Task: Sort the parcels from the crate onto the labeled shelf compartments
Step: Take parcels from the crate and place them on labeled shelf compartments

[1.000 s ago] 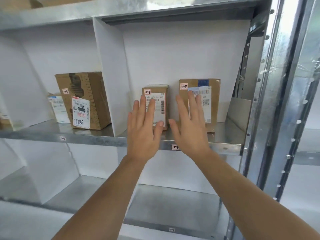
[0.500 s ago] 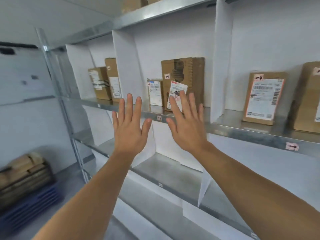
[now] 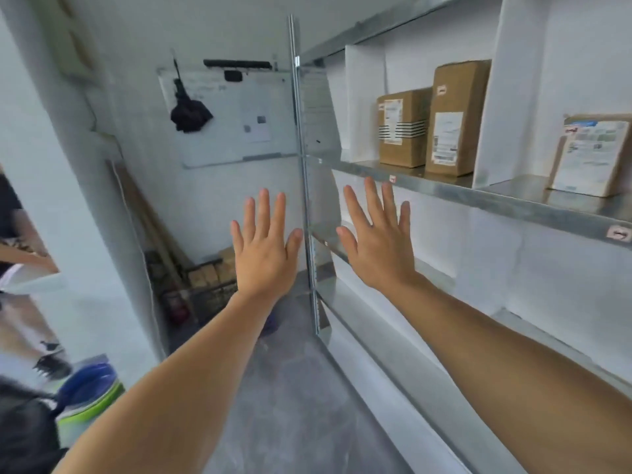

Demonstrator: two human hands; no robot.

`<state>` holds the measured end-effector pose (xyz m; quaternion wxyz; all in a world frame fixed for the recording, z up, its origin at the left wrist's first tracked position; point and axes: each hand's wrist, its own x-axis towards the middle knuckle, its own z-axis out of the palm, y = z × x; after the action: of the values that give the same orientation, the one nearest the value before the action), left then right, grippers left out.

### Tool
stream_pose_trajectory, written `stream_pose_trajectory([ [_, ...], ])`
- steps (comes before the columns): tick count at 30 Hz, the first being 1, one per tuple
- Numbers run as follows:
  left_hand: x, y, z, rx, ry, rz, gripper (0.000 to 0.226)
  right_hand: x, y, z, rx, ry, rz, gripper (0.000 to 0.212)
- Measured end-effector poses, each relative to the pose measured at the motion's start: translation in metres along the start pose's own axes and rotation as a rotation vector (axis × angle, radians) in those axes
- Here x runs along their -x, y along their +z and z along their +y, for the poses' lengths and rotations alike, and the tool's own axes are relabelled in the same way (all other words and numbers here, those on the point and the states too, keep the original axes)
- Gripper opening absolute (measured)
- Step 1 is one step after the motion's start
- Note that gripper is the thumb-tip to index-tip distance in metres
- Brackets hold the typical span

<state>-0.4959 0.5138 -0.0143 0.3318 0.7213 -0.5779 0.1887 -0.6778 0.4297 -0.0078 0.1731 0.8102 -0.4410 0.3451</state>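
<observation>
Parcels on shelf (image 3: 496, 200) at 2 o'clock: shorter box (image 3: 403, 128) and taller box (image 3: 456, 119) upright, side by side in the end compartment. Third parcel (image 3: 591, 155) at 3 o'clock in the next compartment past the white divider (image 3: 506, 97), leaning back. Crate (image 3: 208, 292) on the floor at 7 o'clock, close to centre, brown parcels in it, blurred.

Left hand (image 3: 265, 254) and right hand (image 3: 379, 244) raised at arm's length, backs to camera, fingers straight and spread, holding nothing, touching nothing. Shelf end post (image 3: 304, 200) runs vertically between them. Right hand sits in front of the shelf edge, just below its small label (image 3: 393, 178).

Versus 0.5 s ago: hand pose unchanged, view has swung left. End post went from 9 o'clock to centre, whiteboard (image 3: 232, 118) has appeared at 11 o'clock, and the crate has moved in from the lower left.
</observation>
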Motion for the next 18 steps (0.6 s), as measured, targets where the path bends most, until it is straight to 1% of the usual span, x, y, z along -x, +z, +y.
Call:
stream_pose_trajectory([
  [4, 0.003, 0.007, -0.071, -0.080, -0.158, -0.011, 0.064, -0.016, 0.052, -0.053, -0.120, -0.059, -0.089, 0.063],
  [8, 0.010, 0.019, -0.124, -0.116, -0.281, -0.034, 0.064, -0.032, 0.102, -0.098, -0.211, -0.120, -0.172, 0.064],
  [13, -0.006, 0.041, -0.187, -0.192, -0.373, -0.054, 0.065, -0.066, 0.175, -0.141, -0.295, -0.177, -0.211, 0.064],
  [18, -0.063, 0.085, -0.238, -0.225, -0.421, -0.056, 0.064, -0.125, 0.260, -0.151, -0.315, -0.206, -0.274, 0.063],
])
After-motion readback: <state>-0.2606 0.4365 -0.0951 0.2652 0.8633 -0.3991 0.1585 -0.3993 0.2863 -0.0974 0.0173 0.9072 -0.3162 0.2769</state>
